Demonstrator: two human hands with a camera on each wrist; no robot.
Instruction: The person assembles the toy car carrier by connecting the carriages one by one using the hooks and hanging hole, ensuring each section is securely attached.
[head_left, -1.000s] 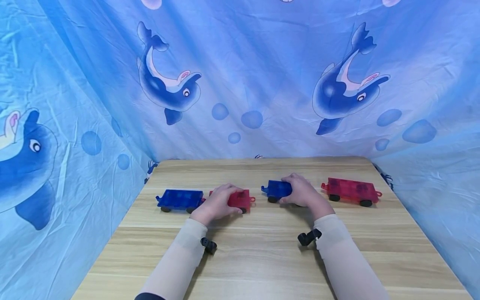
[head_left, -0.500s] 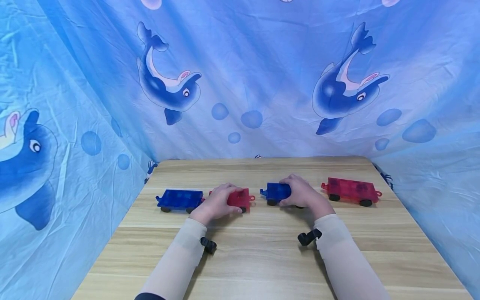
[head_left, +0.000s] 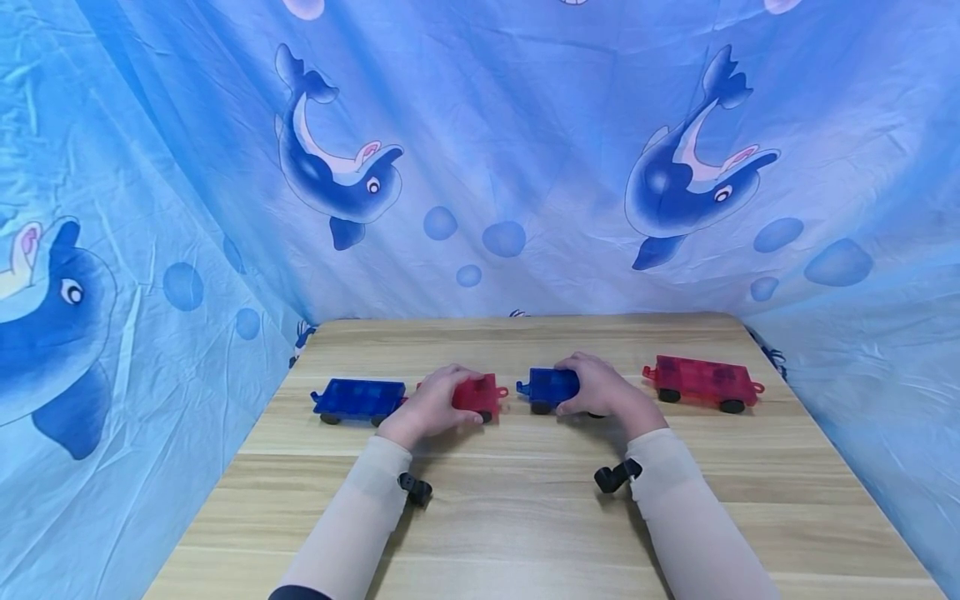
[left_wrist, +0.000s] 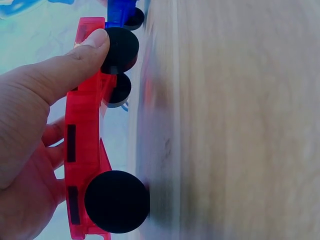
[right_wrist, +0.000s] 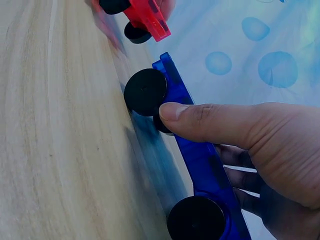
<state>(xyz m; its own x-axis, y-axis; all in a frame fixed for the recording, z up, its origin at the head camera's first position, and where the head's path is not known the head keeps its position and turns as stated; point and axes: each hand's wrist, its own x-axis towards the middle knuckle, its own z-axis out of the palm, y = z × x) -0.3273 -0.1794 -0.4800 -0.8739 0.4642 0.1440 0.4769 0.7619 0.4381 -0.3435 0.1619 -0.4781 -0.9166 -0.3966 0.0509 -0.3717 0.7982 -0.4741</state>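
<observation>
The head view is bright, the tabletop (head_left: pixel 517 550) softly glossy toward six o'clock. The left wrist view blurs toward three o'clock.

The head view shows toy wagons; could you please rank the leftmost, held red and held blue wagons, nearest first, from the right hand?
1. Held blue wagon: in the right hand.
2. Held red wagon: left of it, in the left hand.
3. Leftmost wagon: beyond the left hand.

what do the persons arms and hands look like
The left hand and right hand are bare. The left sleeve and right sleeve are plain off-white; each wrist has a small black device. Dark cloth borders the left sleeve.
</observation>
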